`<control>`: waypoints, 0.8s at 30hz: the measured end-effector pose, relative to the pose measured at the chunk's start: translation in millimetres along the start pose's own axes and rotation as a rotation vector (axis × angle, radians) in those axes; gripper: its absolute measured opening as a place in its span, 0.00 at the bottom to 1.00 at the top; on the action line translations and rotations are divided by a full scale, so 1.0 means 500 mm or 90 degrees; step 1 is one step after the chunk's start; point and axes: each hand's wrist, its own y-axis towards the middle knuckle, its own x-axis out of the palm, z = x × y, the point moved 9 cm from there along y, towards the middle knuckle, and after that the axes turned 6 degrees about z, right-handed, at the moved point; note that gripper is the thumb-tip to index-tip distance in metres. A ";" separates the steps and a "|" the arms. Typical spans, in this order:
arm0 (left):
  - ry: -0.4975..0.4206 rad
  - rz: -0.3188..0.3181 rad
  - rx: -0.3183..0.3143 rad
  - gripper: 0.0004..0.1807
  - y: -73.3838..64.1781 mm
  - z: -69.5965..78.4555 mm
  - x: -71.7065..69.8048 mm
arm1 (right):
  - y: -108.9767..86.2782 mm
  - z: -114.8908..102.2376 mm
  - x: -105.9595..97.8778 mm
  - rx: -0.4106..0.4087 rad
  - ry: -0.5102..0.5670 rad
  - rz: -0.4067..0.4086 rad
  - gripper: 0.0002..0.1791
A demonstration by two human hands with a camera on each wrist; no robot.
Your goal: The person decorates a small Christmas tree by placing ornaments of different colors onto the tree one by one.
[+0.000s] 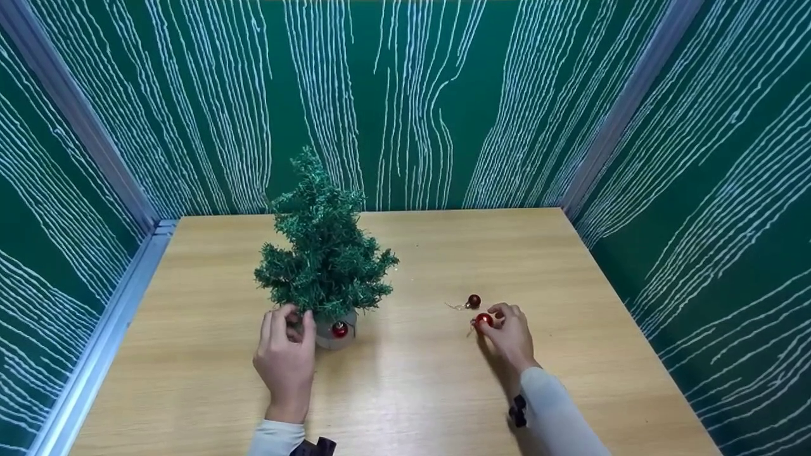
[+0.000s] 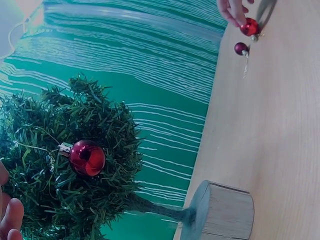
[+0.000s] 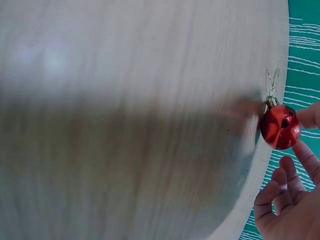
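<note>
A small green artificial Christmas tree point(image 1: 324, 253) stands on a pale round base point(image 2: 227, 212). From its lower branches hangs a shiny red bauble point(image 2: 87, 158) with a silver cap. Beside that lower foliage is my left hand point(image 1: 286, 354), thumb and fingers loosely bent and apart, holding nothing visible. To the right, my right hand point(image 1: 512, 335) pinches a second red bauble point(image 3: 280, 127) between thumb and forefinger, close over the table; its cap and thin loop point away from the palm. Just beyond lies a smaller dark red bauble point(image 1: 474, 301) with its thread stretched leftward.
The light wooden table point(image 1: 418, 392) reaches back to green walls point(image 1: 405, 107) with white wavy lines. Metal posts stand at the back corners, and a metal rail point(image 1: 104, 335) runs along the left edge.
</note>
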 end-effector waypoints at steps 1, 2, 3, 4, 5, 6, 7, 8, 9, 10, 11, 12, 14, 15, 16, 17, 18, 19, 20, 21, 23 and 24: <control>0.000 0.000 0.000 0.09 0.000 0.000 0.000 | 0.000 0.001 0.001 0.001 0.000 -0.002 0.20; 0.001 -0.001 0.000 0.09 -0.001 -0.001 0.000 | -0.001 0.002 0.002 0.003 0.001 -0.003 0.21; -0.001 0.000 -0.001 0.09 -0.001 -0.002 0.000 | -0.001 0.003 0.002 0.003 -0.001 -0.005 0.21; -0.002 0.000 -0.002 0.09 0.000 -0.002 0.000 | -0.001 0.004 0.003 0.002 -0.002 -0.006 0.21; -0.001 -0.002 -0.003 0.08 -0.001 -0.003 0.001 | -0.001 0.004 0.004 0.002 -0.005 -0.006 0.21; -0.002 -0.003 -0.003 0.08 -0.001 -0.003 0.001 | -0.001 0.004 0.005 0.000 -0.007 -0.007 0.21; -0.003 -0.003 -0.003 0.08 -0.001 -0.004 0.001 | -0.002 0.005 0.006 -0.002 -0.012 -0.007 0.20; -0.001 -0.004 -0.003 0.08 0.000 -0.004 0.001 | -0.002 0.005 0.007 -0.004 -0.014 -0.006 0.20; -0.001 -0.004 -0.003 0.08 0.000 -0.003 0.001 | -0.003 0.005 0.007 -0.006 -0.017 -0.006 0.20; 0.000 -0.003 -0.003 0.09 -0.001 -0.003 0.000 | -0.004 0.006 0.008 -0.008 -0.020 -0.005 0.20; 0.002 -0.004 -0.003 0.09 -0.001 -0.003 0.000 | -0.004 0.006 0.009 -0.010 -0.024 -0.004 0.20; 0.002 -0.004 -0.004 0.09 -0.001 -0.003 -0.001 | -0.005 0.006 0.009 -0.012 -0.026 -0.004 0.20; 0.003 -0.002 -0.006 0.08 -0.002 -0.004 -0.001 | -0.005 0.008 0.010 -0.011 -0.028 -0.003 0.20; 0.002 -0.001 -0.005 0.08 -0.002 -0.004 -0.001 | -0.005 0.008 0.011 -0.010 -0.029 -0.004 0.20; 0.002 0.000 -0.005 0.09 -0.002 -0.004 -0.001 | -0.005 0.009 0.011 -0.008 -0.030 -0.006 0.20; 0.003 -0.001 -0.004 0.09 -0.002 -0.004 -0.001 | -0.005 0.009 0.011 -0.007 -0.031 -0.007 0.20; 0.003 0.000 -0.003 0.09 -0.002 -0.004 -0.001 | -0.005 0.010 0.011 -0.004 -0.030 -0.010 0.20; 0.003 0.001 -0.002 0.09 -0.002 -0.004 -0.001 | -0.005 0.010 0.011 -0.002 -0.033 -0.012 0.20; 0.004 0.001 0.000 0.09 -0.001 -0.004 0.000 | -0.005 0.010 0.010 -0.001 -0.038 -0.015 0.20; 0.003 0.001 0.000 0.09 -0.001 -0.004 0.000 | -0.005 0.009 0.010 -0.001 -0.042 -0.018 0.20; 0.002 -0.001 0.000 0.09 0.001 -0.003 0.000 | -0.004 0.007 0.008 -0.005 -0.051 -0.022 0.20; 0.001 -0.001 -0.002 0.09 0.001 -0.002 0.000 | -0.004 0.007 0.008 -0.006 -0.054 -0.024 0.21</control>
